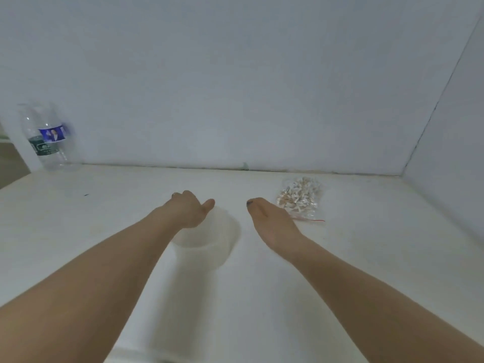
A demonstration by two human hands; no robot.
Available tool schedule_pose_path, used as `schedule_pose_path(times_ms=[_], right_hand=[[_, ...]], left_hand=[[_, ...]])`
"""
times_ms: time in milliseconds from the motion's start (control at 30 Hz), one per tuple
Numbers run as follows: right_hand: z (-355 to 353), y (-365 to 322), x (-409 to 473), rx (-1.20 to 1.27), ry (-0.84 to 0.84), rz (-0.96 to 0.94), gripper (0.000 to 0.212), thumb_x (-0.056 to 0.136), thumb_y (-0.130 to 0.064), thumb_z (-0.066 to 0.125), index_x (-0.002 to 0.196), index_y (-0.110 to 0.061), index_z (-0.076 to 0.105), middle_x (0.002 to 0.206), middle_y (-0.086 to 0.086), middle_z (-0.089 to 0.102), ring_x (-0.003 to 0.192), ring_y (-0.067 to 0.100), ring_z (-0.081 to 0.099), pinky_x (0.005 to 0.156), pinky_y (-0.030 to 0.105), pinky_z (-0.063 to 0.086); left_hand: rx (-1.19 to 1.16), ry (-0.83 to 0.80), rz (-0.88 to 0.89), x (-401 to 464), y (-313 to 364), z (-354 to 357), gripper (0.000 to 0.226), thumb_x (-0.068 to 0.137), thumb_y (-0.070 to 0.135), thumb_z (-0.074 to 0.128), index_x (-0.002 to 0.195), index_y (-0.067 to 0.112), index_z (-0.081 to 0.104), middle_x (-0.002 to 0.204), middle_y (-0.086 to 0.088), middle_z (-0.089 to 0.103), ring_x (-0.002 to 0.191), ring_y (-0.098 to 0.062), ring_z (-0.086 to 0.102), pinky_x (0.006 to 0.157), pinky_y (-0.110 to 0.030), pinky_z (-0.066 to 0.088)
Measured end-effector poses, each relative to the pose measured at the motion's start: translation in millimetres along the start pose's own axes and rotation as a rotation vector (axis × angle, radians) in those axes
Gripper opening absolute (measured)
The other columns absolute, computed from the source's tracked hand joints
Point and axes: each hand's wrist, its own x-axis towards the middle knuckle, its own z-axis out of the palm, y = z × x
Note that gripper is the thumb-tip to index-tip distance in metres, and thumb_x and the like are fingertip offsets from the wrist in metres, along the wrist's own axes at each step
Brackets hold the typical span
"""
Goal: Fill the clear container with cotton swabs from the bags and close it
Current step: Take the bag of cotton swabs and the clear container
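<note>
White walls close off the back and the right side of a pale tabletop (78,231), meeting in a corner up toward one o'clock. Far out at ten o'clock, against the back wall, stands a clear plastic water bottle (45,137) with a blue and green label, upright. Coming toward the middle, my left hand (187,209) reaches out at about eleven o'clock, knuckles up and thumb pointing toward the right, its fingers bent downward at the far rim of the clear container (209,237); whether they actually grip the rim I cannot tell, since the fingertips are hidden behind the hand. That container stands upright on the table at dead centre, just below my left hand, its mouth open and no lid on it. My right hand (269,218) hovers just to the container's right, at about one o'clock, palm down with the thumb stretched toward the left; it holds nothing. Just beyond its knuckles, at two o'clock, lies a clear bag of cotton swabs (301,197), flat on the table with a red strip along its near edge.
</note>
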Motion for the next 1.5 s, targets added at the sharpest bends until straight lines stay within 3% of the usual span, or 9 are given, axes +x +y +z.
schedule_pose_path(times_ms=[267, 400, 500, 600, 700, 833, 1100, 1300, 1500], right_hand=[[-14.3, 37.3, -38.0, 0.634, 0.131, 0.315, 0.056, 0.107, -0.046, 0.023, 0.113, -0.021, 0.073, 0.108, 0.002, 0.075, 0.095, 0.015, 0.069, 0.070, 0.026, 0.048], [-24.4, 56.7, -54.0, 0.773, 0.116, 0.297, 0.059, 0.108, -0.046, 0.021, 0.103, -0.023, 0.075, 0.102, 0.002, 0.078, 0.094, 0.015, 0.072, 0.078, 0.029, 0.052], [-28.2, 65.1, -62.5, 0.820, 0.125, 0.301, 0.061, 0.108, -0.044, 0.021, 0.098, -0.022, 0.077, 0.095, 0.000, 0.079, 0.087, 0.013, 0.073, 0.078, 0.033, 0.054], [-23.6, 65.3, -66.8, 0.889, 0.121, 0.324, 0.061, 0.106, -0.049, 0.023, 0.110, -0.016, 0.075, 0.107, 0.005, 0.077, 0.104, 0.021, 0.070, 0.096, 0.040, 0.051], [-19.1, 65.2, -68.5, 0.949, 0.159, 0.358, 0.057, 0.104, -0.052, 0.027, 0.114, -0.019, 0.073, 0.107, 0.004, 0.077, 0.104, 0.022, 0.070, 0.095, 0.040, 0.052], [-16.4, 65.4, -71.0, 0.957, 0.221, 0.383, 0.053, 0.105, -0.053, 0.026, 0.098, -0.024, 0.070, 0.087, -0.004, 0.074, 0.082, 0.011, 0.067, 0.069, 0.028, 0.050], [-4.0, 60.2, -66.9, 0.995, 0.357, 0.366, 0.065, 0.102, -0.059, 0.023, 0.113, -0.017, 0.072, 0.116, 0.008, 0.073, 0.110, 0.026, 0.066, 0.104, 0.046, 0.048], [3.6, 60.7, -69.3, 0.898, 0.391, 0.285, 0.070, 0.090, -0.070, 0.019, 0.111, -0.033, 0.073, 0.116, -0.004, 0.074, 0.119, 0.016, 0.062, 0.114, 0.045, 0.036], [1.7, 62.7, -69.3, 0.846, 0.418, 0.247, 0.048, 0.100, -0.052, 0.035, 0.100, -0.024, 0.073, 0.109, -0.005, 0.073, 0.109, 0.011, 0.063, 0.087, 0.027, 0.042]], left_hand=[[-0.337, -0.191, 0.321, -41.8, 49.0, 30.4, 0.082, 0.098, 0.065, 0.047, 0.155, 0.013, 0.021, 0.142, -0.013, 0.049, 0.125, -0.030, 0.056, 0.107, -0.042, 0.044], [-0.271, -0.242, 0.626, -73.0, 58.2, 39.2, 0.098, 0.085, 0.073, 0.063, 0.159, 0.038, 0.009, 0.162, 0.002, 0.018, 0.148, -0.025, 0.031, 0.118, -0.043, 0.033], [-0.149, -0.196, 0.763, -84.8, 56.3, 47.6, 0.109, 0.073, 0.068, 0.079, 0.156, 0.044, 0.013, 0.157, 0.014, 0.017, 0.148, -0.014, 0.018, 0.120, -0.045, 0.029], [-0.147, -0.073, 0.848, -87.6, 54.4, 59.6, 0.099, 0.069, 0.062, 0.084, 0.148, 0.046, 0.027, 0.151, 0.016, 0.024, 0.141, -0.009, 0.020, 0.117, -0.038, 0.029], [-0.292, 0.008, 0.859, -89.4, 53.0, 73.1, 0.088, 0.070, 0.062, 0.083, 0.142, 0.043, 0.037, 0.147, 0.022, 0.030, 0.137, -0.004, 0.027, 0.108, -0.030, 0.035], [-0.309, 0.173, 0.875, -91.6, 54.2, 86.5, 0.080, 0.070, 0.070, 0.075, 0.136, 0.036, 0.044, 0.143, 0.023, 0.036, 0.135, -0.003, 0.031, 0.103, -0.023, 0.032], [-0.244, 0.296, 0.896, -102.2, 58.0, 95.7, 0.086, 0.068, 0.087, 0.049, 0.132, 0.029, 0.048, 0.141, 0.014, 0.042, 0.133, -0.009, 0.035, 0.099, -0.019, 0.029], [-0.650, 0.161, 0.686, -109.8, 79.7, 85.6, 0.083, 0.070, 0.089, 0.038, 0.130, 0.032, 0.049, 0.128, 0.009, 0.053, 0.120, -0.013, 0.050, 0.091, -0.028, 0.038], [-1.169, -0.128, 0.414, -88.0, 70.5, 65.2, 0.072, 0.081, 0.086, 0.047, 0.124, 0.029, 0.056, 0.128, 0.002, 0.061, 0.122, -0.018, 0.060, 0.110, -0.043, 0.045]])
